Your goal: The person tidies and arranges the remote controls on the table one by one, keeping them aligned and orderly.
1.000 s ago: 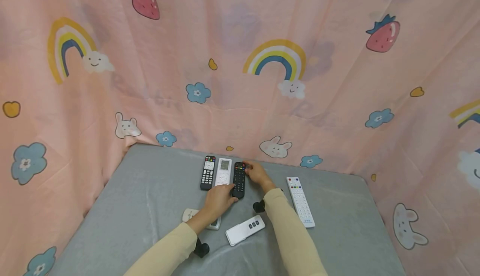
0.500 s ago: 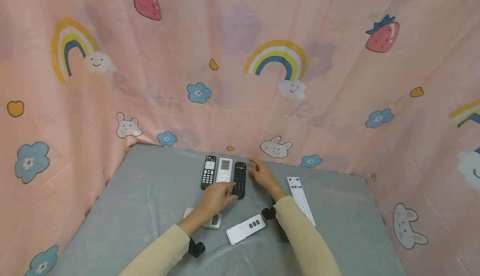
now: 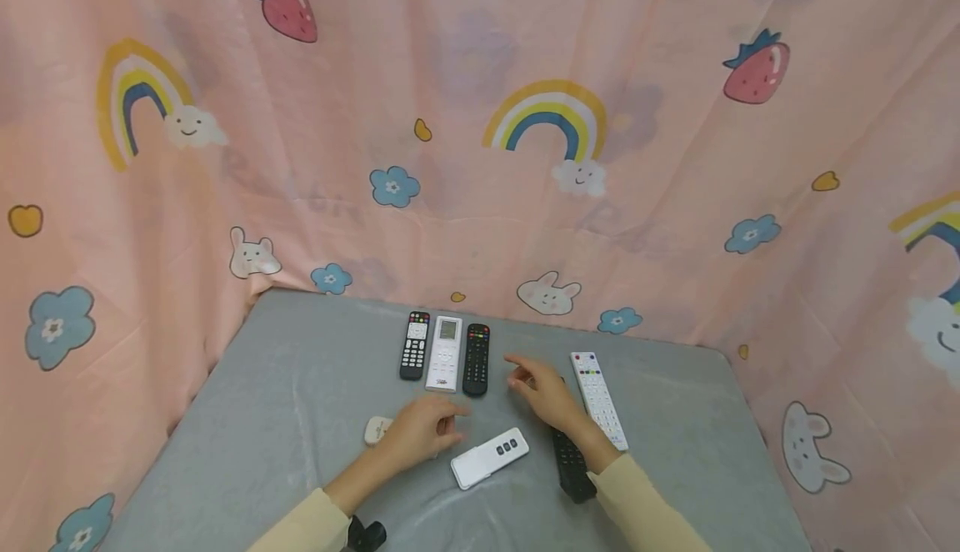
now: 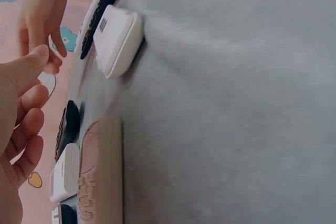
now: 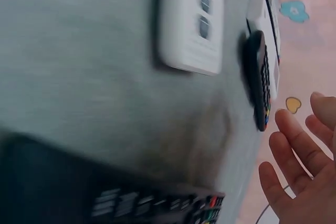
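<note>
In the head view, three remote controls stand in a row at the back: a black one with white buttons [image 3: 414, 348], a white one with a screen [image 3: 444, 356] and an all-black one [image 3: 476, 360]. My left hand [image 3: 423, 433] hovers in front of the row, fingers loosely bent around nothing. Under it lies a cream remote [image 3: 377, 429], mostly hidden; the left wrist view shows its side [image 4: 109, 171]. To the right of the row hangs my right hand [image 3: 547, 393], also holding nothing, its fingers relaxed and apart in the right wrist view.
A white remote with three dark buttons [image 3: 491, 459] lies slanted between the forearms. Further right are a long white remote [image 3: 600, 402] and a black remote [image 3: 570, 464], partly covered by my right forearm. Behind the grey tabletop [image 3: 300, 368] hangs a pink patterned curtain [image 3: 465, 227].
Both hands have left the all-black remote and drawn back toward me, the right one also shifting rightward. The row of three remotes stays in place, now fully uncovered.
</note>
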Motion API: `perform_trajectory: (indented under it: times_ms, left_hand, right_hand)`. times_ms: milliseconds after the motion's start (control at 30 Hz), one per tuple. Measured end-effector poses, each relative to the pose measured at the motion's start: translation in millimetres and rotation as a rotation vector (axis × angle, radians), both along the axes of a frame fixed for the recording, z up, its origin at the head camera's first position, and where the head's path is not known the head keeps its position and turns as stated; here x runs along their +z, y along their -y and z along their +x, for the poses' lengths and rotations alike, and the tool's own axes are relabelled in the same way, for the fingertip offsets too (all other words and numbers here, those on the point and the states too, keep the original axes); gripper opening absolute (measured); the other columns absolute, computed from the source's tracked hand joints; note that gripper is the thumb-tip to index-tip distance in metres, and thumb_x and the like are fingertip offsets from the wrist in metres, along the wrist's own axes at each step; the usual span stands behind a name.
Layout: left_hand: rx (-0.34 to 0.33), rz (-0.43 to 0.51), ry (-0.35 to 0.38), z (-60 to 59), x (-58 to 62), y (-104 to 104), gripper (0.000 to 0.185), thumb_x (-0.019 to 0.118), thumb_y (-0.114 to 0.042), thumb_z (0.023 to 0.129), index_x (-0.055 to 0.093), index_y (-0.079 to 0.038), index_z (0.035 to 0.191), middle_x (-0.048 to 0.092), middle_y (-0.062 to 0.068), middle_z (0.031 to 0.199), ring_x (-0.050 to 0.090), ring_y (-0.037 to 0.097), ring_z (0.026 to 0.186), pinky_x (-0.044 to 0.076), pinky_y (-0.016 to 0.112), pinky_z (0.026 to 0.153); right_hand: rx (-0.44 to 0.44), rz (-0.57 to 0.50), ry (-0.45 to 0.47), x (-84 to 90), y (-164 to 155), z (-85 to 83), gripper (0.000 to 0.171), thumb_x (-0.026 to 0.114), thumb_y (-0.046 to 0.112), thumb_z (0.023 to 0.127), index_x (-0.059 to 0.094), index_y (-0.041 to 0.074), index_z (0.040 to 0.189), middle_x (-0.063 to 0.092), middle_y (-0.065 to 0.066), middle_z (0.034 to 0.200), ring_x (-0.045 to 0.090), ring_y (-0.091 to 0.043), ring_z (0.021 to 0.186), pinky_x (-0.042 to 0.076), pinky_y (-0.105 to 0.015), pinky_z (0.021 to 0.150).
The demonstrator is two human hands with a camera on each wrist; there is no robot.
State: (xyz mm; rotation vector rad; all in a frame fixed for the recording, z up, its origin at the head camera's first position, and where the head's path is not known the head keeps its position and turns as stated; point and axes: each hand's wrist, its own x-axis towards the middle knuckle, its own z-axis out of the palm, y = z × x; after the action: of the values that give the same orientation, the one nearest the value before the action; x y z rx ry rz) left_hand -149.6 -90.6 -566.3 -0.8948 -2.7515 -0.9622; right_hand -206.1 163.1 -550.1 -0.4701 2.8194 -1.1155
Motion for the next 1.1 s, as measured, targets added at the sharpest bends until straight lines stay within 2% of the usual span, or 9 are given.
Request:
perform_trajectory:
  times_ms: [133,233,433,567,800,1100]
  left_hand:
    - [-0.035,-0.035,-0.114,11.7,-3.9,2,0.038,0.085,-0.036,0.073,0.076,-0.016,0.104,0.06,-0.012,0.072,0.044,-0.002,0.07,0.039,0.017,0.067]
    - [-0.065,-0.063,-0.151,18.9,-7.8,3,0.042,0.084,-0.043,0.071,0.077,-0.018,0.103,0.061,-0.012,0.073,0.043,0.0,0.073,0.04,0.019,0.071]
    - [-0.076,-0.09,-0.088,30.3,-15.2,4,0.046,0.084,-0.046,0.069,0.076,-0.02,0.106,0.062,-0.011,0.079,0.044,0.001,0.081,0.042,0.021,0.076]
    - [-0.054,-0.109,-0.064,33.0,-20.2,5,0.051,0.086,-0.046,0.066,0.076,-0.021,0.109,0.062,-0.012,0.083,0.044,0.0,0.082,0.042,0.021,0.076]
    - [-0.052,-0.088,-0.094,34.7,-27.1,7,0.053,0.087,-0.046,0.062,0.076,-0.02,0.107,0.058,-0.011,0.082,0.039,0.0,0.081,0.038,0.019,0.074]
    - [-0.04,-0.105,-0.113,37.8,-32.9,6,0.054,0.086,-0.048,0.061,0.076,-0.022,0.107,0.058,-0.012,0.085,0.038,0.0,0.082,0.036,0.021,0.076]
  right_hand:
    - [0.002,0.057,-0.027,-2.3,-11,24.9,0.045,0.068,0.02,0.093,0.058,0.017,0.137,0.069,0.001,0.108,0.062,-0.016,0.106,0.052,-0.042,0.095]
    - [0.023,0.097,-0.054,-6.6,-20,40.4,0.047,0.071,0.021,0.09,0.059,0.017,0.136,0.069,0.003,0.11,0.061,-0.014,0.107,0.052,-0.04,0.094]
    - [0.063,0.147,-0.075,-15.7,-30,60.9,0.051,0.076,0.022,0.085,0.061,0.017,0.134,0.069,0.005,0.114,0.057,-0.011,0.106,0.05,-0.036,0.094]
    - [0.086,0.187,-0.085,-20.4,-33,67.3,0.052,0.078,0.025,0.082,0.063,0.016,0.132,0.068,0.005,0.117,0.057,-0.012,0.108,0.05,-0.037,0.095]
    - [0.129,0.289,-0.099,-25.4,-34,71.2,0.051,0.078,0.032,0.081,0.066,0.021,0.129,0.068,0.002,0.121,0.058,-0.017,0.113,0.05,-0.044,0.097]
    - [0.148,0.354,-0.141,-23.5,-29,72.7,0.05,0.079,0.034,0.081,0.067,0.02,0.127,0.068,0.002,0.118,0.059,-0.016,0.11,0.049,-0.043,0.097]
